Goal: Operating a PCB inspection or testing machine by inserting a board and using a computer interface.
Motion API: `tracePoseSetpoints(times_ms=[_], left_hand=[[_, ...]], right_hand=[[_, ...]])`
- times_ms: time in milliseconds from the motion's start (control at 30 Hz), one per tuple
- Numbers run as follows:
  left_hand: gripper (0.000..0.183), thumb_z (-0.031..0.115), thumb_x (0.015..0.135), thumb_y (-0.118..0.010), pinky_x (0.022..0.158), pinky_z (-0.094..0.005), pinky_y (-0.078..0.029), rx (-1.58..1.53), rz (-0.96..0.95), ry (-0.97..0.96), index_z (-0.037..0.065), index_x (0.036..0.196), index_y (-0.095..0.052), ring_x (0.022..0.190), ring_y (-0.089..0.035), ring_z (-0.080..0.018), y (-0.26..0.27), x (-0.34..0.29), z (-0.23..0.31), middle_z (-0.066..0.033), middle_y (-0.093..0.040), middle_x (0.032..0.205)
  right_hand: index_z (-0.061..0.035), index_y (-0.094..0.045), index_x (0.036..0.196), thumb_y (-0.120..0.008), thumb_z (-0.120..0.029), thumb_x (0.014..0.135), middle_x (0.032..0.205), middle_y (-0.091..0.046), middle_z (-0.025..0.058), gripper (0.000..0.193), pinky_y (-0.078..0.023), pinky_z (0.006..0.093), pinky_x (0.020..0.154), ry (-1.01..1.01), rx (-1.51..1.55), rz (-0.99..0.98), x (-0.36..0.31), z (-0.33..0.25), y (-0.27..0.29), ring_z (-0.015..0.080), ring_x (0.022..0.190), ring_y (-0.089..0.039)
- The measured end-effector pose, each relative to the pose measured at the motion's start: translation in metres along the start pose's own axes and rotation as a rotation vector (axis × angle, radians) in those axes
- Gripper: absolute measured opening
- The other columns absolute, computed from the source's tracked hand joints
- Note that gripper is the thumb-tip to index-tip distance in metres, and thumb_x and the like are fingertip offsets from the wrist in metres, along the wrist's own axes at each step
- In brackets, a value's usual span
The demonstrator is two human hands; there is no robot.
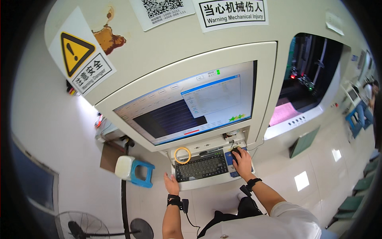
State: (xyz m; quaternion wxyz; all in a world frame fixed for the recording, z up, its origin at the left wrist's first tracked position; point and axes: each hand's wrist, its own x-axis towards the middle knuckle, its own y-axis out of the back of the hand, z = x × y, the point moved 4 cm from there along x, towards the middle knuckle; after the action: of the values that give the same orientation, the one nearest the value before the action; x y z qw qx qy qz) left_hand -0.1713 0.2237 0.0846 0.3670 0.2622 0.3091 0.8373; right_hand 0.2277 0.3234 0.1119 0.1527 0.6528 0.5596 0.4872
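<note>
My right hand (243,164) rests over a black computer mouse (235,151), its fingers curved round it. Under the mouse lies a blue pad (229,160) at the right end of a pull-out shelf (199,184). By the shelf's left edge is my left hand (171,185), fingers stretched out and holding nothing. Between the hands sits a black keyboard (201,166). A yellow-orange ring (175,154) stands at its upper left corner, and a dark pen (211,151) lies behind the keys. Above, a monitor (167,119) set in the machine shows a window with a file-like list.
The pale machine housing (159,51) carries warning labels. At right, a window opening (310,71) shows lit machinery. A blue-and-white stool (141,173) and a fan (81,227) stand left. Green panels (304,142) are on the right floor; a seated person (364,103) is far right.
</note>
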Motion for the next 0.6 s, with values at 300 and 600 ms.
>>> tracePoseSetpoints(times_ms=[300,600], left_hand=[[0.054,0.030,0.105,-0.042,0.108,-0.0447,-0.037,-0.024,-0.049,-0.036,-0.003,0.146,-0.033,0.129,-0.047,-0.0417,-0.025,0.011,0.004,-0.0275,-0.046,0.142],[0.052,0.031,0.105,-0.039,0.108,-0.0460,-0.036,-0.014,-0.017,-0.102,-0.006,0.143,-0.037,0.129,-0.045,-0.0435,-0.014,0.005,0.011,-0.0278,-0.046,0.141]], right_hand=[[-0.0158,-0.064,0.120,-0.068,-0.019,0.075,0.133,-0.054,0.0106,0.045,-0.038,0.0498,0.102,-0.017,-0.078,0.043,-0.005,-0.004,0.000,0.0335,0.124,-0.048],[-0.0158,-0.064,0.121,-0.067,-0.019,0.076,0.133,-0.054,0.0109,0.045,-0.036,0.0494,0.104,-0.009,-0.072,0.022,-0.010,-0.007,-0.001,0.0336,0.124,-0.048]])
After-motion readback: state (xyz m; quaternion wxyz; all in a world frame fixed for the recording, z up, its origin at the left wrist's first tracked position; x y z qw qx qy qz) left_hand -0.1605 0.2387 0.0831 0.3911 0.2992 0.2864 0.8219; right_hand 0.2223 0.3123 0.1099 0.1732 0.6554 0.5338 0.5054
